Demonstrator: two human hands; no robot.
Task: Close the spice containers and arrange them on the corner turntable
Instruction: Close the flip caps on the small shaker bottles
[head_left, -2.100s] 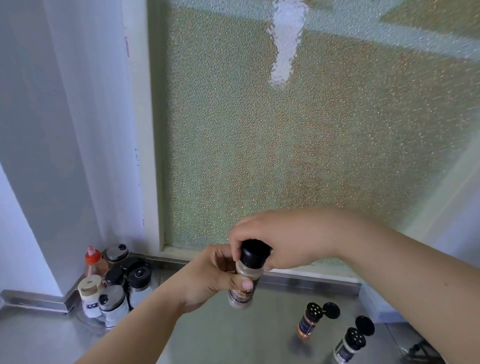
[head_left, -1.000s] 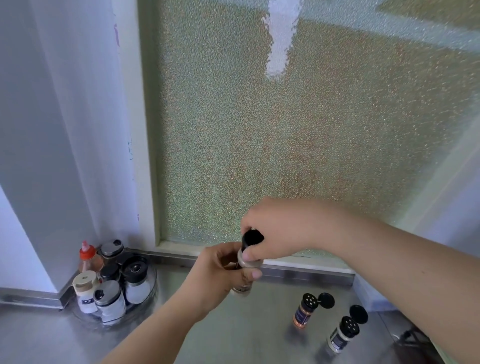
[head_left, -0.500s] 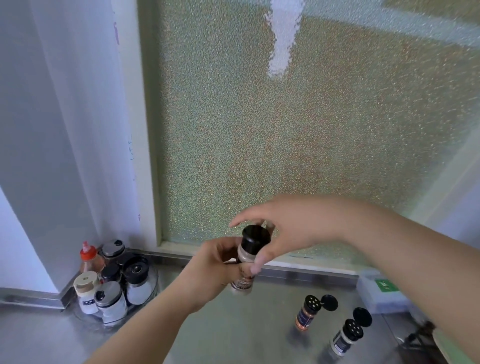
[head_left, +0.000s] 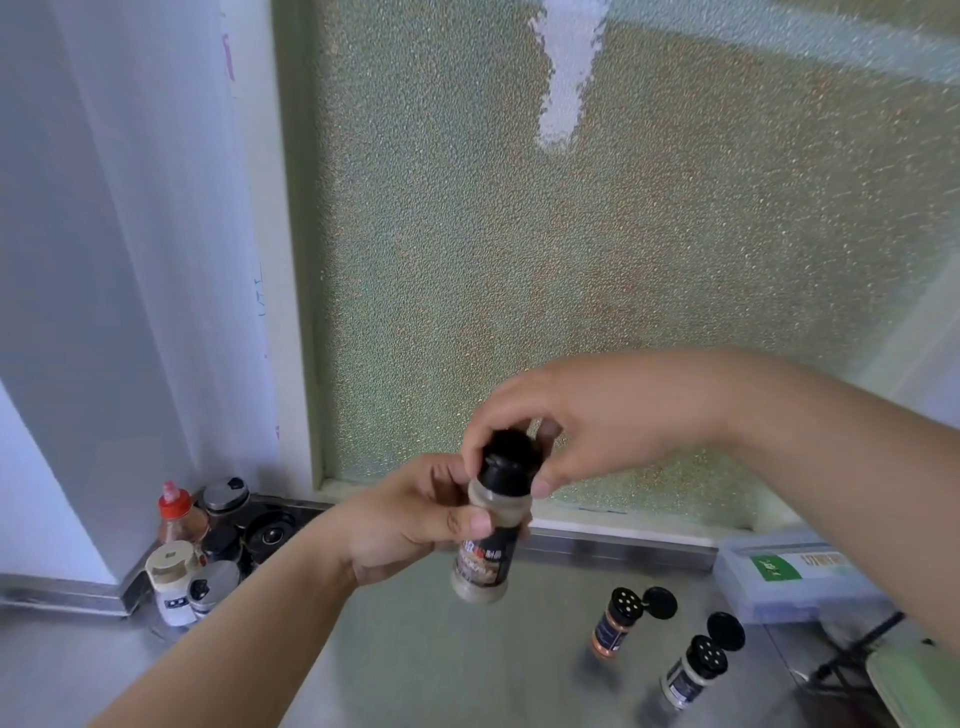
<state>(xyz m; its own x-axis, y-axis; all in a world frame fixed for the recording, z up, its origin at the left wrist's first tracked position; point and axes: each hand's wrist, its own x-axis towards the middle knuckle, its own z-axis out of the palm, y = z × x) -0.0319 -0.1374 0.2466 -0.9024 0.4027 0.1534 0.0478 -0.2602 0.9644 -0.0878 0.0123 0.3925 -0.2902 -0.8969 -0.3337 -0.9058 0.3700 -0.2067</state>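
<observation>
Left hand (head_left: 400, 525) grips the body of a spice bottle (head_left: 485, 540) and holds it in the air above the steel desk (head_left: 415, 649), tilted a little. Right hand (head_left: 587, 421) curls its fingers and thumb around the black cap (head_left: 511, 462) of this bottle. Two other spice containers stand on the desk at the right with flip lids open: an orange one (head_left: 615, 626) and a pale one (head_left: 693, 670). Near the left corner, the turntable (head_left: 156, 631) carries several closed jars and a red-capped bottle (head_left: 176, 512).
</observation>
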